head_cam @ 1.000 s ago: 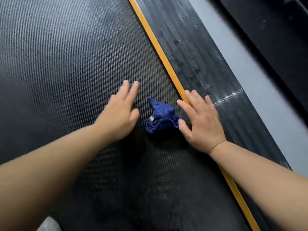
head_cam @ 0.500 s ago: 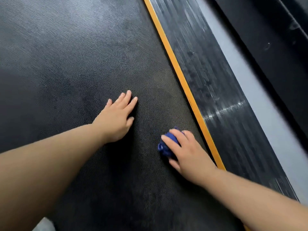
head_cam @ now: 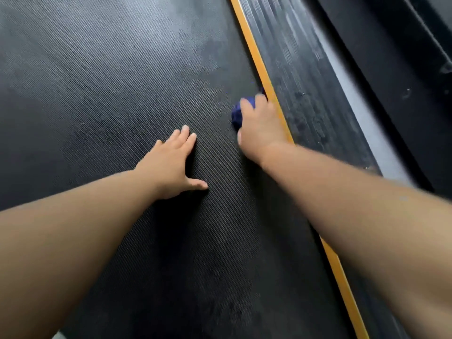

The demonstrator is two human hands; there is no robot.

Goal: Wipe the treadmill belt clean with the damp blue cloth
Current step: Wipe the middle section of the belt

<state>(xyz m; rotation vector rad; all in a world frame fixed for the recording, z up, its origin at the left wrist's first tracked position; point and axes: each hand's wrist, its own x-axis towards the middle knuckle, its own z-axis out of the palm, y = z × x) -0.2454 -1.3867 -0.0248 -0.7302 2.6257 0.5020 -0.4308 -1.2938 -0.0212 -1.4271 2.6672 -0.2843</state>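
Observation:
The black textured treadmill belt (head_cam: 110, 81) fills most of the view, with lighter dusty patches further up. My right hand (head_cam: 261, 128) presses the bunched damp blue cloth (head_cam: 236, 116) onto the belt right beside the yellow edge stripe (head_cam: 259, 62). Most of the cloth is hidden under that hand; only its left part shows. My left hand (head_cam: 171, 165) lies flat on the belt, fingers spread, to the left of and nearer than the cloth, holding nothing.
Right of the yellow stripe runs the ribbed black side rail (head_cam: 305, 94), scuffed and dusty, then a grey strip (head_cam: 362, 113) and dark floor beyond. A pale object (head_cam: 58, 335) peeks in at the bottom left.
My right hand closed on the cloth and has pushed it forward along the belt next to the yellow stripe. The left hand stays flat on the belt, its thumb now spread out.

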